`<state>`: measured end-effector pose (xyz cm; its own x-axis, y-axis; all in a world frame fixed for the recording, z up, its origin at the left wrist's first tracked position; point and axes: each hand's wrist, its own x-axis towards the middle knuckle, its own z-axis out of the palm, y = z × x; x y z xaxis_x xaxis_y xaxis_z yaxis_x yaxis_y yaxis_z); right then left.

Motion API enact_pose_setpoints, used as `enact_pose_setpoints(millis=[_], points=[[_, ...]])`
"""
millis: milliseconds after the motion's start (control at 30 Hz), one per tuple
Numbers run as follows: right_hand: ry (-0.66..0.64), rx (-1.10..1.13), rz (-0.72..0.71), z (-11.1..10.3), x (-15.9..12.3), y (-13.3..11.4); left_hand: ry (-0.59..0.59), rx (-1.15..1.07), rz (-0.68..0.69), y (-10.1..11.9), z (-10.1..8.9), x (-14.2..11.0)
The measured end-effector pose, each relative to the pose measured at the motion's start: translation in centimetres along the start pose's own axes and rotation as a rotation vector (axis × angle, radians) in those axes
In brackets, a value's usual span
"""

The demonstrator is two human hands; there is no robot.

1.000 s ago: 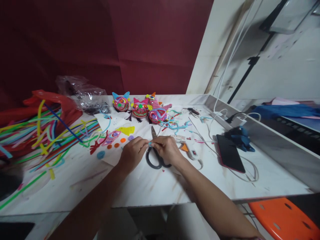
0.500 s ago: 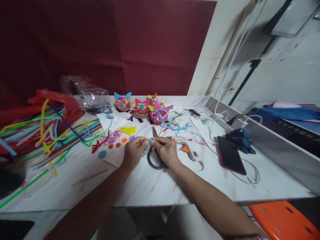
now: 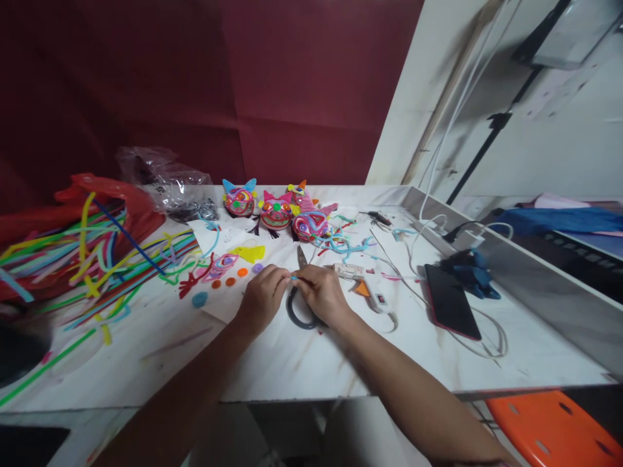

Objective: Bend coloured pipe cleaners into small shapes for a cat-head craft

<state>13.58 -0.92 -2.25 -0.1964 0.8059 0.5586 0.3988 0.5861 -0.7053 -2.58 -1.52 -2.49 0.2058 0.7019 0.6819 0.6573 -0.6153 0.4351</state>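
Note:
My left hand [image 3: 261, 298] and my right hand [image 3: 323, 293] meet over the white table [image 3: 311, 363], both pinching a short light-blue pipe cleaner piece [image 3: 293, 277] between their fingertips. Black-handled scissors [image 3: 298, 308] lie flat right under the hands, the blade pointing away from me. Just beyond them stand three colourful cat-face figures [image 3: 275, 211] made of pipe cleaners. Small round coloured discs [image 3: 228, 281] and a red and pink coiled shape [image 3: 214, 268] lie to the left of my left hand.
A heap of long coloured pipe cleaners [image 3: 82, 259] and a red bag [image 3: 111, 198] fill the left side. A white glue gun [image 3: 374, 295] and a dark phone [image 3: 450, 300] with cables lie to the right. An orange stool [image 3: 555, 421] stands below the table's right corner.
Half a second ago the blue piece hung as an open loop between my hands; now the fingertips are pressed closer and only a short bit shows. The scissors have not moved.

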Motion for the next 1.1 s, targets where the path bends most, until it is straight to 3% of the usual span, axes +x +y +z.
enact_pose_setpoints(millis=[100, 233, 467, 600, 700, 867, 933, 1100], points=[[0.001, -0.022, 0.016, -0.3, 0.0, -0.1, 0.004, 0.057, 0.067, -0.1, -0.1, 0.0], [0.058, 0.109, 0.155, -0.3, 0.0, -0.2, 0.037, 0.086, 0.072, -0.1, -0.3, 0.0], [0.14, 0.478, 0.407, 0.9, -0.1, -0.3, 0.053, -0.13, -0.238, 0.2, -0.1, 0.1], [0.102, 0.642, 0.502, 1.3, 0.0, -0.1, 0.051, -0.176, -0.254, 0.1, -0.1, 0.2], [0.031, 0.497, 0.373, 0.9, 0.0, 0.3, 0.025, -0.039, -0.12, -0.1, -0.2, 0.2], [-0.01, -0.007, -0.073, -0.2, 0.0, 0.7, -0.025, 0.15, 0.133, -0.6, -0.1, -0.2], [-0.034, -0.096, -0.113, -0.4, 0.0, 0.7, -0.034, 0.177, 0.174, -0.7, -0.2, -0.2], [0.009, -0.118, -0.04, -0.6, 0.1, 0.3, -0.028, 0.277, 0.186, -0.7, -0.4, -0.1]])
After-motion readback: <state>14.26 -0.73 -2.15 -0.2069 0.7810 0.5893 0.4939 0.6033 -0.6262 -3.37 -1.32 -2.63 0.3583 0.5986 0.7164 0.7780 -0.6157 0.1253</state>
